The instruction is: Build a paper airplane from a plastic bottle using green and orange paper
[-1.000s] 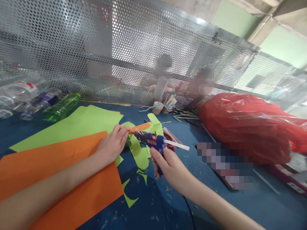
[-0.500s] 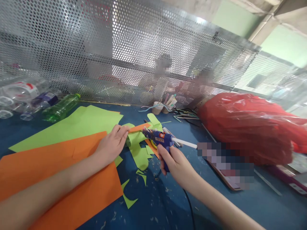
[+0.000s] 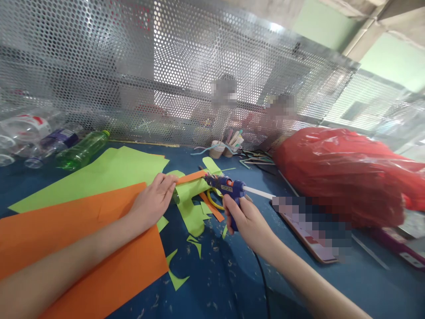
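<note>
My right hand (image 3: 247, 219) grips a blue glue gun (image 3: 229, 188) with a white glue stick out of its back; its nozzle points left at the far end of an orange paper strip (image 3: 191, 177). My left hand (image 3: 152, 201) is closed on the near end of that strip and on a green-wrapped object (image 3: 187, 189) under it, pressing them down. Both hands sit over a blue table (image 3: 215, 283), beside a large orange sheet (image 3: 83, 248) and a green sheet (image 3: 106, 175).
Green paper scraps (image 3: 195, 217) and yellow-handled scissors (image 3: 215, 199) lie by the gun. Plastic bottles (image 3: 79, 153) lie at the back left. A red plastic bag (image 3: 338, 173) fills the right. Cups of sticks (image 3: 226, 148) stand by a perforated metal screen (image 3: 186, 75), with people behind it.
My right hand has drawn the glue gun rightwards along the orange strip, from near my left fingers to its far end. My left hand stays put.
</note>
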